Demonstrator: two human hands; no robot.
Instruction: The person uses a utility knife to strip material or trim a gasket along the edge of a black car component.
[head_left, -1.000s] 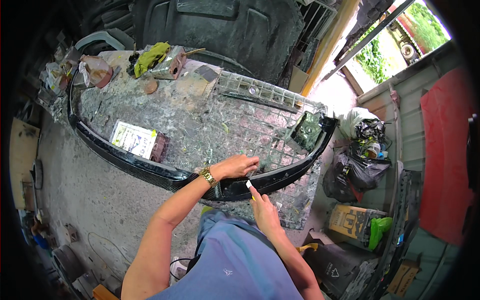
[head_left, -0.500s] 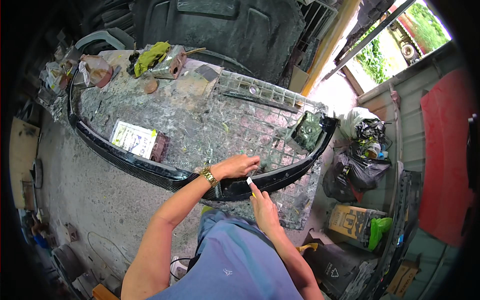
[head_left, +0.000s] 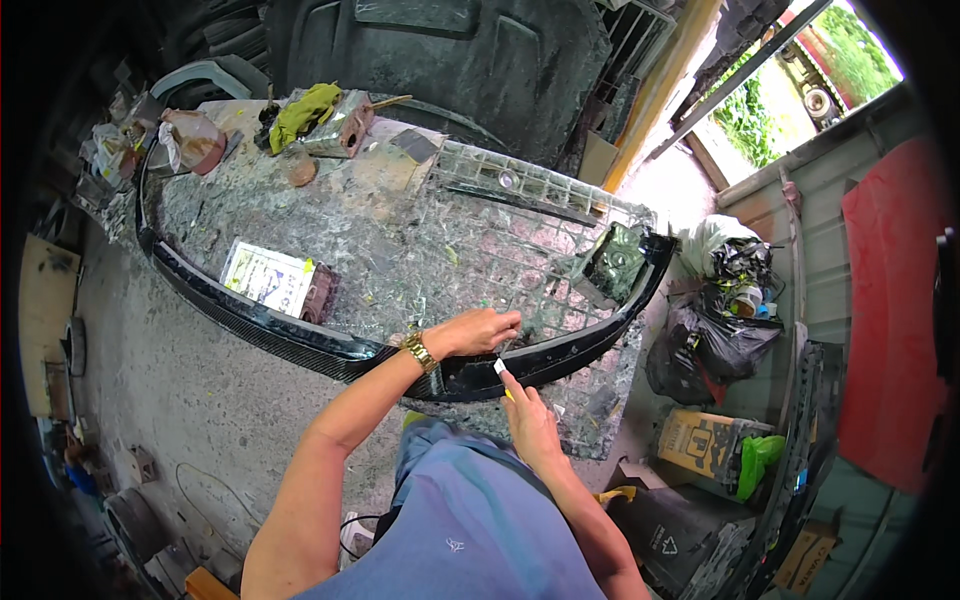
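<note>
A long, curved black car bumper lip point(head_left: 560, 370) lies along the near edge of the worktable, its left part showing a carbon-fibre weave. My right hand point(head_left: 533, 425) grips a small cutter knife point(head_left: 508, 393) with a yellow body and pale blade, the tip at the lip's upper edge. Just above that point is my left hand point(head_left: 483, 331), with a gold watch point(head_left: 418, 350) on its wrist. Its fingers are closed over the inner side of the lip; whatever they may pinch is too small to make out. My left forearm crosses over the lip and hides part of it.
The stained worktable point(head_left: 380, 240) carries a white-labelled tin point(head_left: 268, 277), a clear block-like container point(head_left: 612, 262), a yellow-green cloth point(head_left: 305, 112) and a reddish jug point(head_left: 195, 140). To the right are rubbish bags point(head_left: 705, 335), a cardboard box point(head_left: 700, 442) and a red panel point(head_left: 893, 315).
The knife tip and my right hand have shifted very slightly toward me. My left hand and the bumper lip stay practically where they were.
</note>
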